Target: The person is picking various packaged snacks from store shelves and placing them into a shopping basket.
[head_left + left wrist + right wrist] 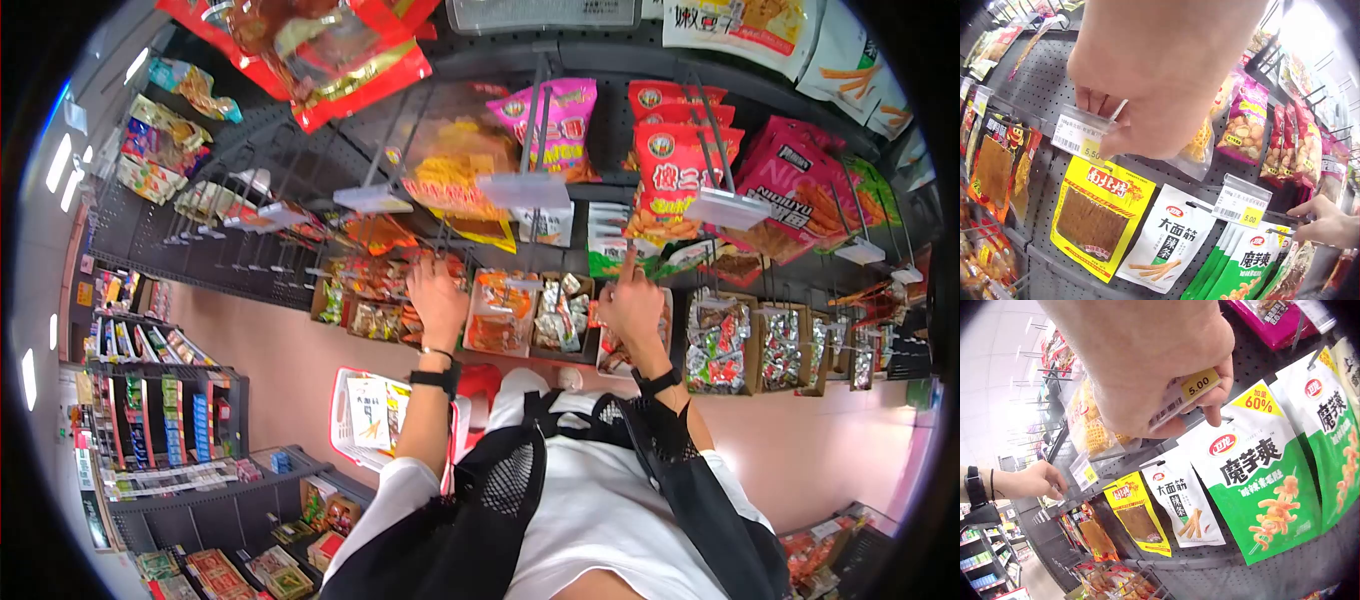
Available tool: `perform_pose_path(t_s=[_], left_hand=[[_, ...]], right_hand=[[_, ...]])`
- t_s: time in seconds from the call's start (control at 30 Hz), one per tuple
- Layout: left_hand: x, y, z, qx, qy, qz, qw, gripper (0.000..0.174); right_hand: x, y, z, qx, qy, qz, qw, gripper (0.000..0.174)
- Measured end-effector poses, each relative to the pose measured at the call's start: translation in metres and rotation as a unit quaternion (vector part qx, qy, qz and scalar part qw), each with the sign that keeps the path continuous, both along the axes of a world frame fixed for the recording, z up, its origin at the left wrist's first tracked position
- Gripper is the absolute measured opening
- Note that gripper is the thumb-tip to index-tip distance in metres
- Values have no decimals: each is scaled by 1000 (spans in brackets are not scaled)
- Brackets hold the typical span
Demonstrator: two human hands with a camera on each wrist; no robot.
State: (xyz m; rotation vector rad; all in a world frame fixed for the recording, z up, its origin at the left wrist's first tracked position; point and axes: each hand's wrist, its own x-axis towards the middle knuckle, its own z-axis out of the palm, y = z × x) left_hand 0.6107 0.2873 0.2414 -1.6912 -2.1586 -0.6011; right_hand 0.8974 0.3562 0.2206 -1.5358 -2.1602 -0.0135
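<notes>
In the left wrist view my left hand curls its fingers at the end of a display hook, thumb against a price tag marked 5.50. Below it hangs a yellow snack bag, beside a white snack bag. My right hand has its fingers curled around another price tag, marked 5.00, in the right wrist view. Green-and-white snack bags hang just below that hand. From the head view, both my left hand and right hand reach up to the rack, apart from each other.
Red snack bags and a pink bag hang on hooks above. Open boxes of small packets line the level below. A shopping basket with packages inside stands at lower left, near shelves across the aisle.
</notes>
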Motion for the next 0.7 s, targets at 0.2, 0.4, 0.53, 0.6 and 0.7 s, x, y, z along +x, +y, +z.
perform_pose_path(t_s=[0.2,0.4,0.53,0.6,0.7], left_hand=[[-13,10,6,-14,24,13,1000,28],[-22,0,4,-66,-48,31,996,28],[-26,-5,7,-3,-8,7,1000,26],[-33,-11,8,-23,-38,0,999,25],[-30,-10,8,-40,-67,-2,997,22]], right_hand=[[-6,9,-4,2,0,-6,1000,73],[-10,0,-9,-31,-9,-2,999,76],[-15,2,-7,-29,-19,-14,999,70],[-19,-4,-7,-29,-27,-11,999,70],[-14,-6,-12,-31,-33,-23,999,72]])
